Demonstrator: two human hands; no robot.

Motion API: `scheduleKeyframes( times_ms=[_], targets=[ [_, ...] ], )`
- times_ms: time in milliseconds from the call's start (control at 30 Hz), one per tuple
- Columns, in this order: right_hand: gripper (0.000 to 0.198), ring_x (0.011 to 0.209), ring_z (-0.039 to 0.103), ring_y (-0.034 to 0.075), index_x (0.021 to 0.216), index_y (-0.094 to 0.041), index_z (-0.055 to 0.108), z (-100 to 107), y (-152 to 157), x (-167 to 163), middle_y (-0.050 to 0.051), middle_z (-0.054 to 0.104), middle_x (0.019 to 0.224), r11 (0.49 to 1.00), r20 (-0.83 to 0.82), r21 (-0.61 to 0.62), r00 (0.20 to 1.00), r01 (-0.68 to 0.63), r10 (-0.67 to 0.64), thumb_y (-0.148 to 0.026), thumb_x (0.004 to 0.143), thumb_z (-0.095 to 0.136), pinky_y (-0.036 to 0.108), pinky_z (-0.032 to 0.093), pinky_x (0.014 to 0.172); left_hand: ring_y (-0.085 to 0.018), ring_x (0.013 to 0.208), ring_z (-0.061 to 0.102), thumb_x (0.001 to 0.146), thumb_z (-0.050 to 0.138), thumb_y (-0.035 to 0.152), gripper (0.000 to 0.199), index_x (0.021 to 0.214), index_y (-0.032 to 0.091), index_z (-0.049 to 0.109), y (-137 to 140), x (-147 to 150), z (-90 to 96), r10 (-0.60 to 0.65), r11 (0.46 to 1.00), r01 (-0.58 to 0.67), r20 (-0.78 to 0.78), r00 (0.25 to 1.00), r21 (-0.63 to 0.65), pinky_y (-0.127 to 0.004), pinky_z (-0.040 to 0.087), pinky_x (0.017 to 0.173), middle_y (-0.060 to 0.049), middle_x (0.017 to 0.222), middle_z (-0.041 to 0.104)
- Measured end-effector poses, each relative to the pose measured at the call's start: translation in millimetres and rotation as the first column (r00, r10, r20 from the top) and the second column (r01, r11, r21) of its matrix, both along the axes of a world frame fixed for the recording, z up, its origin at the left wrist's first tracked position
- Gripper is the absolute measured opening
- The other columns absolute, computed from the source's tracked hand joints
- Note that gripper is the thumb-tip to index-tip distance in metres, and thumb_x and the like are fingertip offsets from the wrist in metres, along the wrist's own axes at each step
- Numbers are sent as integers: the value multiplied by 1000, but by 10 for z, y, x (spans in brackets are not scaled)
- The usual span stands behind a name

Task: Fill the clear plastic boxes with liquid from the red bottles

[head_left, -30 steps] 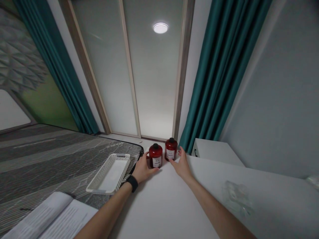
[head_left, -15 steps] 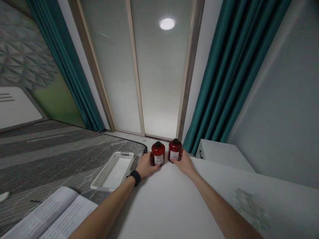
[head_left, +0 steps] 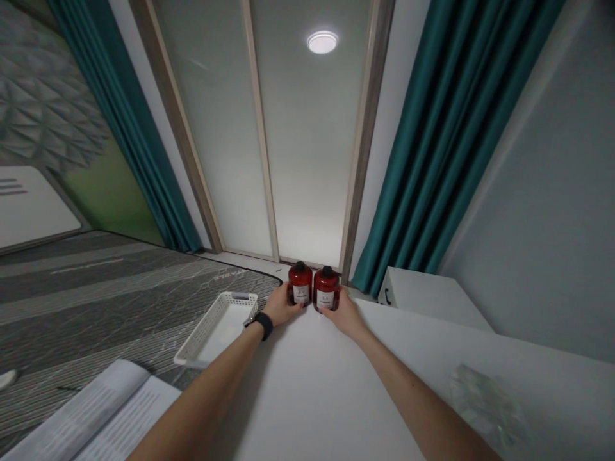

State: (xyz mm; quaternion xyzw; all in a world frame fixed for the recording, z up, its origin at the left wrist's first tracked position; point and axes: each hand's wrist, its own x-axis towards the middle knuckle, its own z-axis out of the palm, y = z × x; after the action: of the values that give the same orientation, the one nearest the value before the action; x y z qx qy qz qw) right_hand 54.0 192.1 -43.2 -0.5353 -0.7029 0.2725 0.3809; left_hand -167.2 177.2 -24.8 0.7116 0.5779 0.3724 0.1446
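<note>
Two dark red bottles with black caps and white labels stand upright side by side at the far end of the white tabletop. Around the lower part of the left red bottle curls my left hand, its thumb across the front; a black watch is on that wrist. My right hand grips the right red bottle from its right side, thumb in front below the label. Only a narrow gap, if any, separates the bottles. The fingers behind them are hidden.
A white perforated basket lies left of my left forearm on a grey patterned bed surface. Nearer is an open book. Crumpled clear plastic rests on the tabletop at right. Beyond stands a white cabinet.
The right bottle has moved left with my right hand, closer to the other one. The left bottle has shifted slightly left and farther away with my left hand.
</note>
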Motion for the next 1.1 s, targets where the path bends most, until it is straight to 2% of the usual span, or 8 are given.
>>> scheduleKeyframes(
  times_ms=[133,267,400,533,667,867,1100],
  targets=[
    [72,121,61,31,135,-20,42,28,-2,-43,13,67,127,1000,109,26,994,12,-15,-25,72,77,42,45,97,-27,94,67,67,77,19,46,110,15,65,77,-50,3,-46,999,46,71,996,2,-40,52,87,-10,102,74],
    [73,125,56,32,138,-21,39,25,24,-53,13,66,127,999,207,41,978,22,-30,-28,75,75,45,39,102,-29,99,67,65,79,21,47,109,14,66,74,-90,-48,-42,999,42,133,990,5,-42,53,90,-10,104,73],
    [72,124,55,32,139,-18,39,19,80,-59,14,67,123,999,276,42,960,25,-35,-32,78,74,43,38,100,-29,104,65,63,80,17,54,114,14,64,53,-101,-105,-40,999,38,171,984,13,-44,51,94,-11,111,72],
    [73,123,55,32,139,-17,40,4,144,-56,14,66,123,999,328,46,945,6,-21,-34,77,75,41,38,98,-30,106,65,62,81,16,53,112,13,64,45,-105,-128,-34,999,32,197,980,16,-46,51,95,-13,111,71],
    [77,126,52,33,141,-17,39,-16,176,-55,15,63,129,998,366,55,930,-16,-5,-34,76,76,41,36,99,-31,108,64,63,81,14,52,112,13,64,42,-108,-140,-26,1000,23,213,977,15,-47,50,97,-14,113,71],
    [95,127,52,34,152,-15,20,1,176,-80,17,63,129,998,381,60,924,-4,-20,-36,77,75,42,35,99,-31,109,63,63,80,14,53,113,13,64,49,-120,-159,-2,1000,1,225,974,6,-48,49,98,-13,113,71],
    [95,124,55,34,153,-18,17,3,199,-75,16,64,129,998,392,56,920,-14,-9,-38,78,73,42,33,99,-31,107,65,62,81,16,53,112,14,64,66,-114,-178,19,1000,-20,244,969,-1,-47,50,97,-12,111,71]
  ],
)
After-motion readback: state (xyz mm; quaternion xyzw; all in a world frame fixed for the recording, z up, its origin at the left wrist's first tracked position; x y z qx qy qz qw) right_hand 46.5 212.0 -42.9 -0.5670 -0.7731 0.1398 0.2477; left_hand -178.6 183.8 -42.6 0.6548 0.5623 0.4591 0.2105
